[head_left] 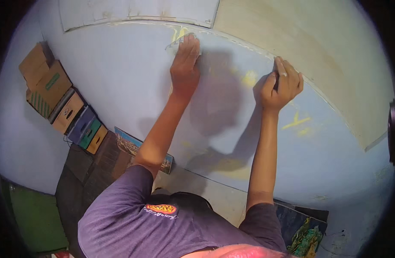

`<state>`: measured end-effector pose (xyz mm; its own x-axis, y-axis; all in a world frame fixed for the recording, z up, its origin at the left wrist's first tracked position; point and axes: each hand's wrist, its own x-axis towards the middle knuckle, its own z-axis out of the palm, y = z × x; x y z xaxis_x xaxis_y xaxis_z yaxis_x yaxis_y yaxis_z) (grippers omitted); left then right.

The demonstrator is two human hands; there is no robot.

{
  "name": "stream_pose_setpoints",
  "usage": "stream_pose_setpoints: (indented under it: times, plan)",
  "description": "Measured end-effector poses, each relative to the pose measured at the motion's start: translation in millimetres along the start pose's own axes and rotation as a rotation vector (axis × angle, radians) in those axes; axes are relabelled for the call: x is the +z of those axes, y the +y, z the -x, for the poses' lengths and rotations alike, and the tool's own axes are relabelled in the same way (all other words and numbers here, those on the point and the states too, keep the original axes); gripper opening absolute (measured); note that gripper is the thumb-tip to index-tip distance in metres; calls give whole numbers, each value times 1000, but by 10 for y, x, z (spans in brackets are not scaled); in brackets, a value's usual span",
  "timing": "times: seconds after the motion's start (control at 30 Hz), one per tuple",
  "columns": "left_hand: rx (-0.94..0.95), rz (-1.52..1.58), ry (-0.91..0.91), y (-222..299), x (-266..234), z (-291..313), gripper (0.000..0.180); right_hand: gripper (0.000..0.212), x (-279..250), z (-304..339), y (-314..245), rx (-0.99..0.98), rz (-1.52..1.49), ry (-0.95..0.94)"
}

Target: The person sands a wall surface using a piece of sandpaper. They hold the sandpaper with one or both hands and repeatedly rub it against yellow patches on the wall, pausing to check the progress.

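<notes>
My left hand (186,64) is raised to the pale blue wall (133,73), its fingers together over a thin, see-through greyish piece (173,46) with a jagged edge. That piece lies against the wall just under the upper white panel; its exact kind is unclear. Yellow smears (249,78) mark the wall between and below my hands. Farther right, my right hand (281,88) meets the lower edge of a cream panel (287,34). Its fingers are curled and the thumb is drawn in; anything between them is hidden.
At the left, an opened cardboard box (51,86) tops a stack of coloured drawers (83,124). A picture panel (128,139) leans at the wall's foot. A dark picture with green shapes (300,232) stands lower right. A dark round object (393,131) juts in at the right.
</notes>
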<state>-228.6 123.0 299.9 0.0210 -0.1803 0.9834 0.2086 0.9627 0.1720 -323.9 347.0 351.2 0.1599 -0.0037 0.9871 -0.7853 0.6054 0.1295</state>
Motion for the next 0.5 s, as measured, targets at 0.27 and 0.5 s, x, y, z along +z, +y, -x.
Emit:
stream_pose_setpoints:
  times: [0.27,0.5]
  plan:
    - [-179,-16,-132,213,-27,1097,49,35,-10,11,19,-5,10,-21]
    - [-135,42,-109,188,-232,617,50,36,-8,43,72,-25,32,0]
